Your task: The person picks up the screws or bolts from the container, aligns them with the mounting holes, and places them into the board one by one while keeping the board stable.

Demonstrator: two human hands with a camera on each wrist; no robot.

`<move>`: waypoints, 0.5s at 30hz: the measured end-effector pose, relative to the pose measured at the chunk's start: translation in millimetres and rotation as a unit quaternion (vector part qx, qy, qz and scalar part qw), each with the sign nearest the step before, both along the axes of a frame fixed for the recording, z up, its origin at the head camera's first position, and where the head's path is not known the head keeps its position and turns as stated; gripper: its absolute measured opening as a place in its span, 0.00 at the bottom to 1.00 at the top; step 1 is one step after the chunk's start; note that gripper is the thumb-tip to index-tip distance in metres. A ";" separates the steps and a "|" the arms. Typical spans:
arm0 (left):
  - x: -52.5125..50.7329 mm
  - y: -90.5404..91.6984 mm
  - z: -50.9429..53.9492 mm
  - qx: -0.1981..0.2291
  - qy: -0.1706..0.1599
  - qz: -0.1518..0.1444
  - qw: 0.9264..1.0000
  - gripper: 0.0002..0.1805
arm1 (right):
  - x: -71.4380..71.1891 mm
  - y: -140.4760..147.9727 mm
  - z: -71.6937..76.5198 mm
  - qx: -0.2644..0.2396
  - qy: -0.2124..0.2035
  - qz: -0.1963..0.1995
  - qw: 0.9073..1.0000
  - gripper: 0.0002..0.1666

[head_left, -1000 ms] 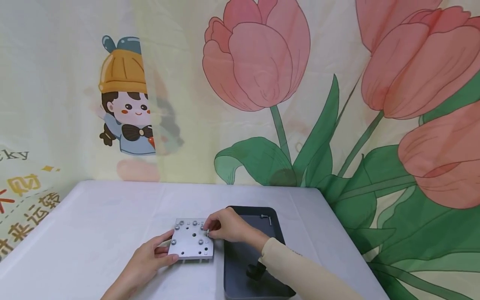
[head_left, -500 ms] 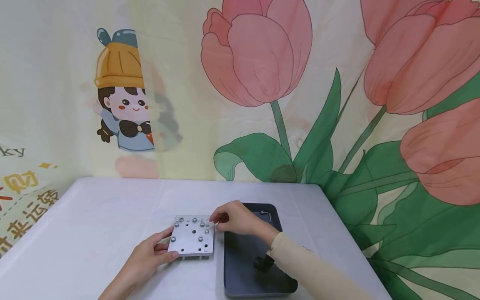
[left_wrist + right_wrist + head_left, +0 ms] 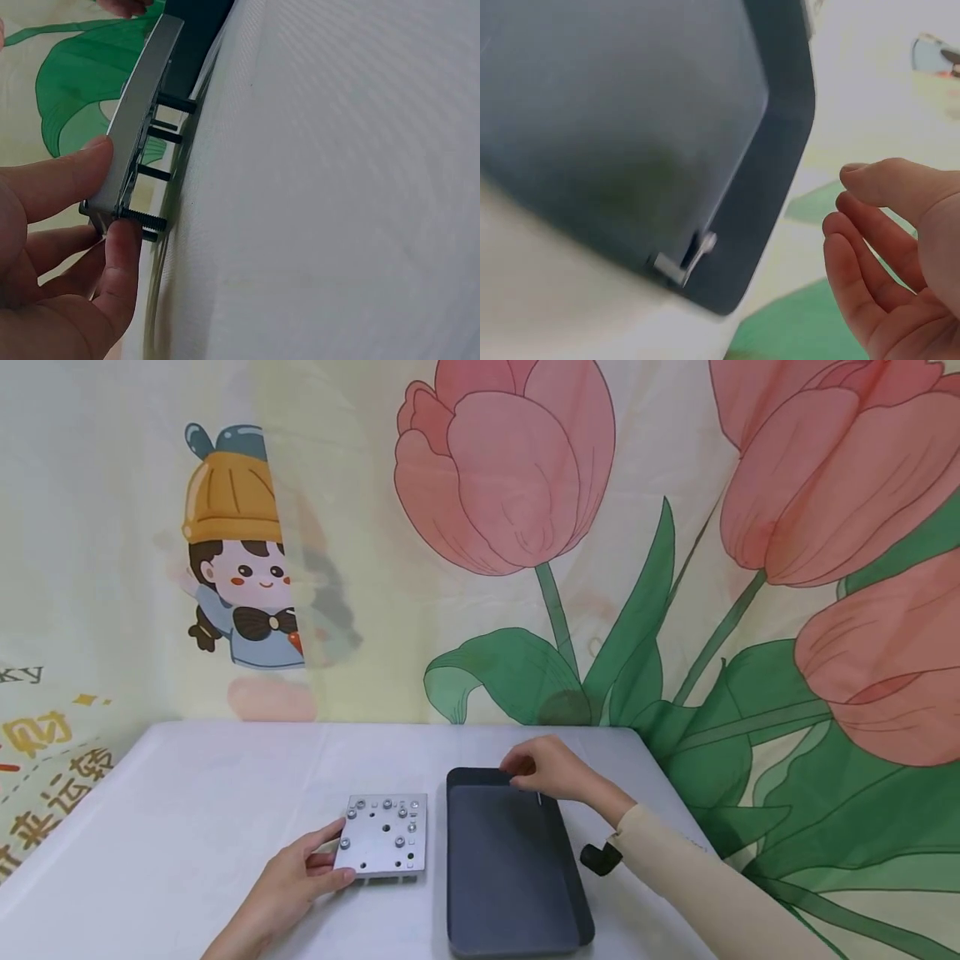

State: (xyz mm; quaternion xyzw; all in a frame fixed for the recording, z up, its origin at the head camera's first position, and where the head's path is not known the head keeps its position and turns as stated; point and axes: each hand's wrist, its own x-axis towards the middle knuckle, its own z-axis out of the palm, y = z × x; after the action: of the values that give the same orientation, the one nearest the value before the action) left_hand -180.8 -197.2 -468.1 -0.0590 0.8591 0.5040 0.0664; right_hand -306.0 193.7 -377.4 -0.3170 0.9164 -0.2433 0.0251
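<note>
My left hand (image 3: 296,877) grips the left edge of a square silver metal plate (image 3: 372,852), thumb on the near side and fingers behind. Several socket-head screws (image 3: 400,842) sit in holes in the plate, and other holes are bare. In the left wrist view, threaded screw ends (image 3: 154,172) stick out from its underside, near the white cloth. My right hand (image 3: 555,768) hovers over the far right corner of a dark tray (image 3: 517,868), with nothing visible between thumb and loosely bent fingers. Two small screws (image 3: 697,259) lie in that tray corner, below the hand.
The white-clothed table (image 3: 225,793) ends at a printed backdrop (image 3: 360,568) with tulips. The tray's raised rim stands to the right of the plate. A black device (image 3: 600,860) is strapped at my right wrist, by the beige sleeve (image 3: 690,877).
My right hand has let go of a small screw at the plate's right side and moved right to the tray's far corner. My left hand keeps its grip on the plate.
</note>
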 end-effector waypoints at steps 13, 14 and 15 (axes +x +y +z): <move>3.5 -0.1 -0.1 0.012 -0.005 0.001 1.000 0.51 | -11.6 24.9 -18.8 0.058 0.017 -0.017 0.998 0.14; 3.3 -0.4 -0.4 0.013 -0.004 0.002 1.000 0.51 | -13.0 23.9 -20.9 0.064 0.016 -0.017 0.998 0.14; 3.3 -0.6 -0.7 0.011 -0.002 0.002 1.000 0.51 | -14.0 23.1 -22.7 0.070 0.014 -0.017 0.997 0.14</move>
State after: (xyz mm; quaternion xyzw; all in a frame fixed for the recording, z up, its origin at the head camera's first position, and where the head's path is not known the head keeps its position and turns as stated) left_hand -177.5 -197.8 -468.8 -0.0608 0.8531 0.5137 0.0677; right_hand -320.0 216.8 -400.1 -0.3021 0.9366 -0.1750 0.0302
